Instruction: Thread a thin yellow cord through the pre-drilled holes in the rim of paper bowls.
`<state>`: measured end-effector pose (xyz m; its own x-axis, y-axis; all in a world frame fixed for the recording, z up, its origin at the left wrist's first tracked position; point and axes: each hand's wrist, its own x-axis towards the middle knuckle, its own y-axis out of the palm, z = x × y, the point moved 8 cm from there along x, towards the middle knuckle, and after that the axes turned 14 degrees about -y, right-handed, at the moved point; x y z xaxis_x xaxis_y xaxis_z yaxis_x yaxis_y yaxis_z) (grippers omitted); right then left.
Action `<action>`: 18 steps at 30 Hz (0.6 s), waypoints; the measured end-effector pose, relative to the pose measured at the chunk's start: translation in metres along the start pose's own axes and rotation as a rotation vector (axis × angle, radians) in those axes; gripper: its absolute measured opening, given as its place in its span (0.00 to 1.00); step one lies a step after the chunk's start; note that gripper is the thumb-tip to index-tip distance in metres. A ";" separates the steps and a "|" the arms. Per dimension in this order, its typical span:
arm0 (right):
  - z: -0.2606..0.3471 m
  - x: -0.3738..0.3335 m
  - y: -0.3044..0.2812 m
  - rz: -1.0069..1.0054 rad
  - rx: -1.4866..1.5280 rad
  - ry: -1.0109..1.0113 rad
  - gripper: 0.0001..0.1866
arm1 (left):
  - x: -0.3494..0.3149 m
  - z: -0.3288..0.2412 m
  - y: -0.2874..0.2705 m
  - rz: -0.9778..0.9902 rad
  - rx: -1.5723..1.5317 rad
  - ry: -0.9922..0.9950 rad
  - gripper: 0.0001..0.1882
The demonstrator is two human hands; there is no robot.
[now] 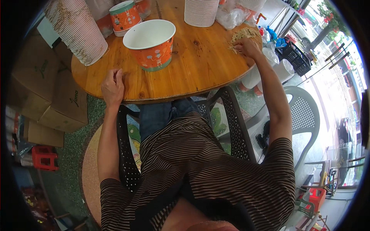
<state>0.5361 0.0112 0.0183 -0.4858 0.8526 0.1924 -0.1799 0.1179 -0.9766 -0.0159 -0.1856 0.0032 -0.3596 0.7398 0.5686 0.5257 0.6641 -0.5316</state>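
Observation:
My left hand [113,86] rests at the near left edge of the round wooden table with its fingers curled in, and nothing shows in it. At the table's right side my right hand [248,47] bends its fingers down onto a pile of thin tan strands [246,34], pinching at the pile's near edge. Part of the pile is behind the hand. Between my hands, farther in, a large orange paper bucket [154,56] with a white inside and a green base band stands upright, its mouth open. Neither hand touches it.
A tall leaning stack of paper buckets [79,32], draped with tan strands, stands at the table's left. Behind are a smaller orange bucket stack [125,17], another white stack [200,11] and clear plastic bags [231,17]. Cardboard boxes [58,104] are left; a grey chair [302,113] is right.

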 end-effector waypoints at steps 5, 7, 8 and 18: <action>-0.002 -0.001 -0.008 -0.080 0.022 0.069 0.13 | -0.002 0.002 0.001 0.019 0.009 -0.007 0.14; -0.002 0.000 -0.010 -0.142 0.121 0.125 0.14 | -0.003 0.007 -0.002 0.015 0.006 -0.017 0.14; -0.009 -0.003 -0.007 -0.145 0.118 0.131 0.14 | -0.002 0.005 0.000 0.017 0.002 -0.013 0.14; -0.025 0.010 0.023 0.022 0.210 0.051 0.12 | 0.001 0.003 0.005 0.025 0.017 -0.006 0.13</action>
<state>0.5484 0.0352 -0.0044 -0.4487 0.8791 0.1611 -0.3467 -0.0050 -0.9380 -0.0159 -0.1814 -0.0001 -0.3509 0.7567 0.5517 0.5213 0.6472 -0.5562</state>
